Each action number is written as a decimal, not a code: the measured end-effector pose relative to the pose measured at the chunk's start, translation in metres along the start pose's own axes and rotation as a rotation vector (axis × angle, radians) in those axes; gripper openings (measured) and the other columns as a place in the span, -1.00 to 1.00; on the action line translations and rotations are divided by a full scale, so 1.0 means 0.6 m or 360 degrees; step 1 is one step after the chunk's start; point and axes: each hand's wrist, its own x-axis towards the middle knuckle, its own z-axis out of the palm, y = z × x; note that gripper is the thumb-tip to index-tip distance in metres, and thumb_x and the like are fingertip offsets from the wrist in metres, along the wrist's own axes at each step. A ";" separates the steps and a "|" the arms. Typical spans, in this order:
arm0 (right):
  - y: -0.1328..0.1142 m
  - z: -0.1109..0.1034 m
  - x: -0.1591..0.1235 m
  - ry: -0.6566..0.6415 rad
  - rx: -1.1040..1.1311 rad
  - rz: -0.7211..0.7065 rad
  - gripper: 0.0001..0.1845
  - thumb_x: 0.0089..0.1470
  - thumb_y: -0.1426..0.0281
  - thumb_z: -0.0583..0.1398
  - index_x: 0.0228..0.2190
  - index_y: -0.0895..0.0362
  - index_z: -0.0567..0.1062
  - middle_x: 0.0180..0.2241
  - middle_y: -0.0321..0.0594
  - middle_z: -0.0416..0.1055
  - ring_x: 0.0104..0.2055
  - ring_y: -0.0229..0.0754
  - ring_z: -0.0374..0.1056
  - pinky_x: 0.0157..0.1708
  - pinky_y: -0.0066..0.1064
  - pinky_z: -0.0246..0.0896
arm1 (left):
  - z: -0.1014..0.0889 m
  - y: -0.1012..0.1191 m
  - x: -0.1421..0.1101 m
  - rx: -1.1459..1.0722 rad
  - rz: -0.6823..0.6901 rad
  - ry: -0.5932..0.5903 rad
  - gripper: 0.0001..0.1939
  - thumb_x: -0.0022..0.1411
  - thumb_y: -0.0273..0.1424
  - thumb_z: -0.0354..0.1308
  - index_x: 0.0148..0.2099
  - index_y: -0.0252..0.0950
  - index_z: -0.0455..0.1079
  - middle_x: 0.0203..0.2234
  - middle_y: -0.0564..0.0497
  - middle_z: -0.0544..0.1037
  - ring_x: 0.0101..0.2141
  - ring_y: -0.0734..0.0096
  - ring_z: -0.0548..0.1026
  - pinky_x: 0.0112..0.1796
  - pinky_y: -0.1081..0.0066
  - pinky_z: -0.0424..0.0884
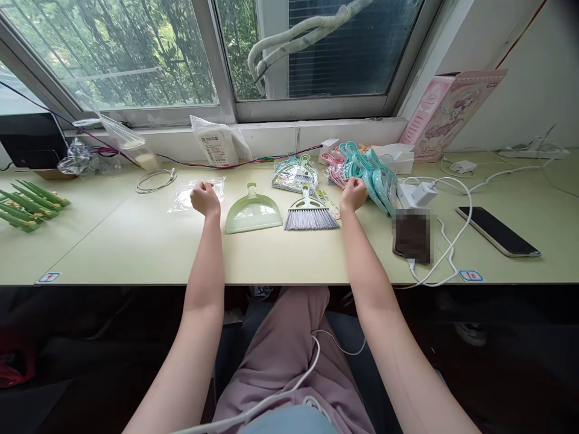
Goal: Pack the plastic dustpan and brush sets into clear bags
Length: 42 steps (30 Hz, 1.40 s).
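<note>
My left hand [205, 198] is closed in a fist over the desk, beside a flat clear plastic bag [183, 199]. My right hand [353, 194] is also a fist, close to a pile of teal straps or cords [373, 175] and a pink bundle [333, 166]. Nothing shows in either fist. Between the hands lie a pale green dustpan [253, 214] and, to its right, a small hand brush [311, 217] with grey bristles. Behind the brush is another set in clear wrapping [294, 175]. A yellowish card [329, 204] lies partly behind the brush.
Right of me are a phone [497, 231], a blurred device [411, 237], a white charger [424, 193] and looping white cables. Green stalk-like items [31, 205] lie far left. A pink box [452, 114] stands at back right. The desk [136, 253] ends close to my lap.
</note>
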 end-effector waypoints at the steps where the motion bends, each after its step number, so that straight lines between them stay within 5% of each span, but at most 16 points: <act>1: 0.000 0.001 0.000 -0.0034 0.0011 -0.0027 -0.42 0.30 0.33 -0.24 -0.10 0.11 0.54 -0.18 -0.09 0.57 -0.11 -0.06 0.45 -0.31 -0.38 0.18 | 0.002 -0.004 0.001 0.0008 0.0038 0.0007 -0.62 0.40 -0.28 -0.18 -0.32 -0.25 0.41 -0.25 -0.17 0.55 -0.08 0.11 0.45 -0.09 0.21 0.35; 6: -0.008 0.009 -0.004 -0.0348 0.0051 -0.0193 -0.46 0.32 0.23 -0.15 -0.10 0.08 0.57 -0.11 -0.13 0.56 -0.15 -0.10 0.43 -0.22 -0.36 0.21 | 0.012 -0.016 0.009 -0.0018 0.0220 -0.0062 -0.69 0.35 -0.19 -0.04 -0.25 -0.27 0.43 -0.03 -0.26 0.47 0.10 -0.02 0.32 0.01 0.13 0.34; 12: -0.004 0.033 -0.032 -0.0602 -0.0700 -0.0800 -0.67 0.16 0.12 0.22 -0.21 0.05 0.64 0.08 -0.02 0.39 0.18 0.13 0.14 0.11 0.03 -0.02 | 0.033 -0.022 0.001 0.0124 0.0571 -0.1159 -0.72 0.01 -0.16 0.33 -0.31 -0.26 0.51 -0.27 -0.12 0.54 -0.26 0.20 0.46 -0.10 0.26 0.37; 16: -0.003 0.044 -0.047 -0.0692 -0.0832 -0.1065 -0.78 0.14 0.25 0.26 -0.24 0.11 0.63 0.02 0.04 0.41 0.14 0.16 0.15 0.09 0.04 -0.02 | 0.045 -0.018 -0.011 0.0228 0.0682 -0.1145 -0.68 -0.14 -0.14 0.41 -0.46 -0.25 0.47 -0.37 -0.09 0.52 -0.27 0.15 0.46 -0.11 0.23 0.35; 19: -0.009 0.044 -0.046 -0.0657 -0.0555 -0.1180 -0.80 0.20 0.32 0.20 -0.24 0.17 0.58 -0.06 0.06 0.46 0.10 0.13 0.22 0.11 0.02 -0.03 | 0.044 -0.011 -0.010 -0.0032 0.0496 -0.1102 -0.65 -0.10 -0.09 0.40 -0.50 -0.27 0.45 -0.49 -0.05 0.50 -0.35 0.21 0.46 -0.19 0.27 0.37; 24: -0.026 0.032 -0.040 -0.1199 0.0703 -0.0681 -0.65 0.17 0.22 0.21 -0.05 0.10 0.45 -0.19 -0.13 0.52 -0.10 -0.09 0.42 -0.06 -0.23 0.26 | 0.026 -0.008 0.013 -0.1048 -0.0084 -0.1040 -0.57 -0.15 -0.11 0.43 -0.31 -0.29 0.48 -0.47 0.00 0.55 -0.47 0.40 0.47 -0.40 0.40 0.40; 28: -0.045 0.023 -0.057 -0.1458 0.1254 -0.0469 -0.43 -0.01 0.00 0.31 -0.03 0.04 0.46 -0.18 -0.21 0.53 -0.17 -0.13 0.45 -0.16 -0.32 0.36 | 0.018 -0.009 0.027 -0.1519 -0.0247 -0.0806 -0.60 -0.16 -0.27 0.43 -0.22 -0.28 0.50 -0.40 0.04 0.58 -0.42 0.45 0.49 -0.39 0.48 0.41; 32: -0.069 0.030 -0.095 -0.1332 0.1257 -0.0630 -0.46 0.02 -0.01 0.29 -0.04 0.02 0.51 -0.12 -0.20 0.54 -0.09 -0.11 0.45 -0.09 -0.30 0.37 | 0.043 0.012 -0.007 -0.1458 -0.0275 -0.0899 -0.63 -0.19 -0.36 0.41 -0.25 -0.28 0.50 -0.47 0.07 0.56 -0.48 0.47 0.46 -0.43 0.49 0.36; 34: -0.078 0.036 -0.116 -0.1193 0.1133 -0.0797 -0.57 0.13 0.08 0.24 -0.05 0.04 0.54 -0.05 -0.17 0.53 -0.05 -0.11 0.45 -0.03 -0.30 0.36 | 0.062 0.029 -0.039 -0.1361 -0.0198 -0.1097 -0.61 -0.17 -0.34 0.41 -0.22 -0.31 0.52 -0.47 0.04 0.58 -0.47 0.43 0.48 -0.41 0.46 0.37; 38: -0.080 0.039 -0.148 -0.0854 0.0551 -0.1051 -0.67 0.26 0.27 0.14 -0.01 0.03 0.56 0.02 -0.15 0.52 0.01 -0.05 0.44 0.00 -0.26 0.33 | 0.085 0.060 -0.102 -0.1216 0.0041 -0.1570 -0.47 -0.13 -0.19 0.42 -0.10 -0.35 0.54 -0.38 -0.04 0.62 -0.36 0.31 0.54 -0.31 0.39 0.40; 42: -0.073 0.035 -0.156 -0.0555 0.0127 -0.1071 -0.65 0.30 0.25 0.09 0.02 0.04 0.54 -0.03 -0.11 0.54 -0.04 0.00 0.45 -0.08 -0.22 0.31 | 0.086 0.075 -0.135 -0.1207 0.0165 -0.1645 -0.40 0.01 -0.01 0.33 -0.01 -0.32 0.52 -0.23 -0.07 0.64 -0.22 0.25 0.56 -0.17 0.34 0.42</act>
